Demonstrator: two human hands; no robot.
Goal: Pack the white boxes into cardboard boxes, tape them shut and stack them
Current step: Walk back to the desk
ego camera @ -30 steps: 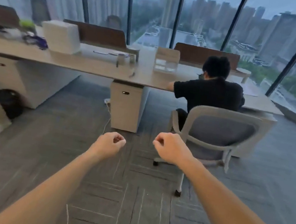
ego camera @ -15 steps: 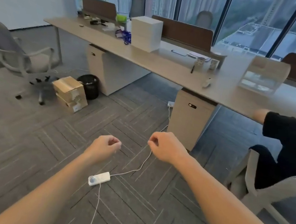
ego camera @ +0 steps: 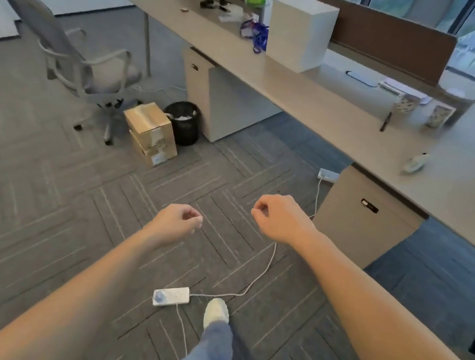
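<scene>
Boxes first: the white boxes (ego camera: pixel 300 31) stand as one neat block on the desk (ego camera: pixel 319 105), well apart from both hands. On the carpet, two cardboard boxes (ego camera: pixel 152 132) sit one on the other, just beside the black bin (ego camera: pixel 181 127). Both look taped closed, so their contents are hidden, and the bin shows something pale inside. The left hand (ego camera: pixel 176 223) is curled into a fist, holding nothing. The right hand (ego camera: pixel 278 217) is curled and empty too, out over the floor. It reads as a walk between steps, nothing carried. The next move, I'd judge, is to reach the desk and open both hands on the white block. One hazard: the power strip (ego camera: pixel 171 295) and its cable (ego camera: pixel 257 279) lie right by the shoe (ego camera: pixel 217 310).
</scene>
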